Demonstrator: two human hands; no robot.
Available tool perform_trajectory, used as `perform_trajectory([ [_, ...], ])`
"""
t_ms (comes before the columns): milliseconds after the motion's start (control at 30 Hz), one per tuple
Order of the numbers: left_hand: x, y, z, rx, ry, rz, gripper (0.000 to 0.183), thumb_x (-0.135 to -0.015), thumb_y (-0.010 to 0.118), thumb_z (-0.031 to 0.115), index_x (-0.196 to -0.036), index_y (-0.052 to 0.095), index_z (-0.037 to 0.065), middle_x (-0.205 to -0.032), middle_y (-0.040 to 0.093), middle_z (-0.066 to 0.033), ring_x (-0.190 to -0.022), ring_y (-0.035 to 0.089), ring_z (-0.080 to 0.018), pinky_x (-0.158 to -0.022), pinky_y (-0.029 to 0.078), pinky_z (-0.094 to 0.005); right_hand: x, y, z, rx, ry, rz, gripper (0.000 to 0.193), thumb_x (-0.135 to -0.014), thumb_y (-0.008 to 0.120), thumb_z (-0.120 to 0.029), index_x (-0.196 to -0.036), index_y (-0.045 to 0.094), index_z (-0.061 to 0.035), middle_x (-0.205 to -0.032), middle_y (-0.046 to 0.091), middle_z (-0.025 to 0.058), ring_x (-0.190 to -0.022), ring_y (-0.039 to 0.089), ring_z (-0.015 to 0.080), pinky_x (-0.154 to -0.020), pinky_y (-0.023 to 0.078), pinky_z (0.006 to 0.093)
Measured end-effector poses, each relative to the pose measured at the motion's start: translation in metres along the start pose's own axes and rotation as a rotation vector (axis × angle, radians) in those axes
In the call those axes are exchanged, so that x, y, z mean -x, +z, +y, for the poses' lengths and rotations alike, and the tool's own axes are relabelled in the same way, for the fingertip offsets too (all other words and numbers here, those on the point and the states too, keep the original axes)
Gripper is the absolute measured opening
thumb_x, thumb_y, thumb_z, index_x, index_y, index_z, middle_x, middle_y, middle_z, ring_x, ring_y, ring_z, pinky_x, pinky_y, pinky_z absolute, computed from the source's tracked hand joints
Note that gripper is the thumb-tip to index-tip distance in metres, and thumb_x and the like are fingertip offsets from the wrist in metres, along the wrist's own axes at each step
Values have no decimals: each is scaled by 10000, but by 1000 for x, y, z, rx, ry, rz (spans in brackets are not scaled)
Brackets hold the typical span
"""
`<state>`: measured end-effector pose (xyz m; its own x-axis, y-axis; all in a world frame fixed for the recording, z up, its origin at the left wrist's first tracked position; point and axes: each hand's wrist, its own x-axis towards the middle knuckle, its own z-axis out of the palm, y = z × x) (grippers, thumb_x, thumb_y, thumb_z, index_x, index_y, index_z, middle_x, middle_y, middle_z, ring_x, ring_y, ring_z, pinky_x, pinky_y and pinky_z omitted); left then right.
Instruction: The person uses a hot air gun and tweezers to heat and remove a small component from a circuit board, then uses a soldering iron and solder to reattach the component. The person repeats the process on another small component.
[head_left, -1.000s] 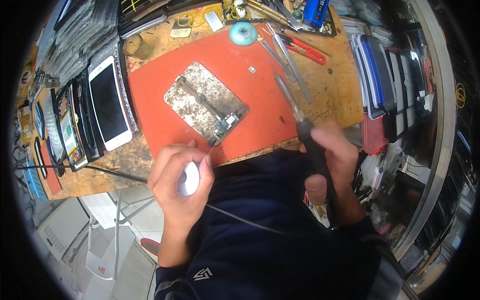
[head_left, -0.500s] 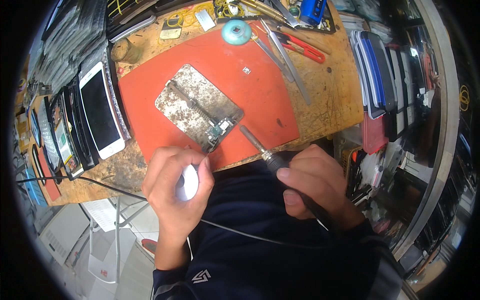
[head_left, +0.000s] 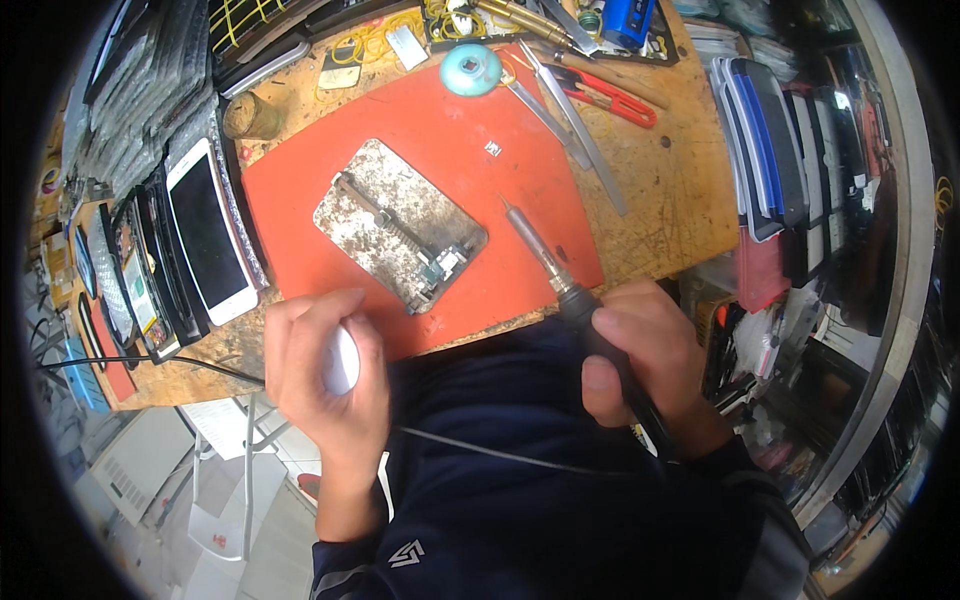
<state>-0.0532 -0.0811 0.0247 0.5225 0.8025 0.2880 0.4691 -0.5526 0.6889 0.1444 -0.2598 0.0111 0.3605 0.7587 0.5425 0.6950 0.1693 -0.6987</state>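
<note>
My left hand (head_left: 303, 378) curls round a white, round-faced spool (head_left: 342, 362), held just off the near edge of the red mat (head_left: 545, 240). In my right hand (head_left: 650, 345) is a soldering iron (head_left: 575, 300), gripped by its dark handle. Its thin tip points up and left over the mat, apart from the work. Between the hands and farther off lies a stained metal board holder (head_left: 375, 165) with a sliding bar (head_left: 365, 200). A small green circuit board (head_left: 434, 272) with silvery parts sits at the holder's near right end.
A teal round container (head_left: 470, 70), tweezers (head_left: 545, 120) and a red-handled cutter (head_left: 620, 104) lie at the back right. To the left is a white phone (head_left: 208, 235) beside other phone parts. Phone cases (head_left: 760, 150) stand at right. A dark cable (head_left: 190, 362) crosses the left side.
My left hand with the spool has drawn back left, away from the board. The soldering iron has shifted right, and its tip has moved off the holder's edge.
</note>
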Motion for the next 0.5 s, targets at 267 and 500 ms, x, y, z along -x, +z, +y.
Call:
perform_trajectory([
  [267, -14, 11, 4, -125, 79, -26, 195, -865, 843, -40, -1049, 795, 4, -915, 669, -109, -809, 646, -223, -718, 496, -330, 4, -4, 44, 165, -61, 118, 421, -945, 744, -104, -1309, 588, 38, -1012, 669, 190, -810, 658, 307, -712, 565, 432],
  [500, -10, 18, 22, -201, 250, -159, 340, -711, 913, -7, -1025, 820, 82, -922, 631, -86, -811, 638, -273, -684, 490, -365, 7, -1, 57, 163, -50, 110, 440, -927, 748, -112, -1315, 593, 25, -992, 658, 176, -803, 655, 301, -706, 566, 433],
])
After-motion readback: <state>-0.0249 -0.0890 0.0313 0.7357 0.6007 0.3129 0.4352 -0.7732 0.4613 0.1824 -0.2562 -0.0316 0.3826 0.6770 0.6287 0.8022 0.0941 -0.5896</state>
